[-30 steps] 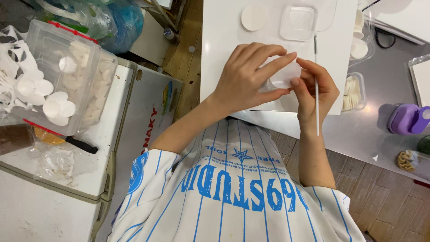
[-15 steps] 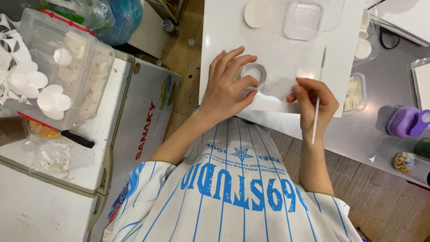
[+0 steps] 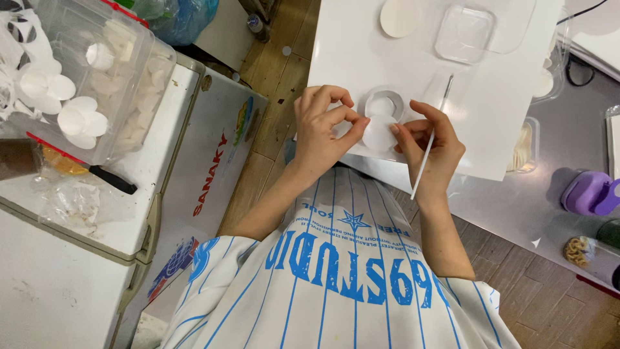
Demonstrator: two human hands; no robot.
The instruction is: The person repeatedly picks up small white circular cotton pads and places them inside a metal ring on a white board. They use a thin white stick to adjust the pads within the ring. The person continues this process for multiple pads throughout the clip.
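Head view: left hand (image 3: 326, 126) curled, thumb and forefinger pinched on the edge of a white round disc (image 3: 378, 133). Right hand (image 3: 431, 152) closed round a thin white stick (image 3: 429, 143), fingertips touching the disc's other edge. Stick runs diagonally, tip up past the hand, tail down by the wrist. Disc sits between both hands, just below a clear ring mould (image 3: 383, 103) and overlapping its near edge.

Beyond the hands: clear square container (image 3: 464, 33) and another pale disc (image 3: 398, 17), well apart from the fingers. Nothing blocks the disc.

All on a white board (image 3: 497, 110) over a grey metal table (image 3: 542, 200). Right of the right hand: purple object (image 3: 586, 192). Far left of the left hand: clear tub of white discs (image 3: 84, 77) on a white chest freezer (image 3: 97, 226). Wood floor (image 3: 271, 116) between.
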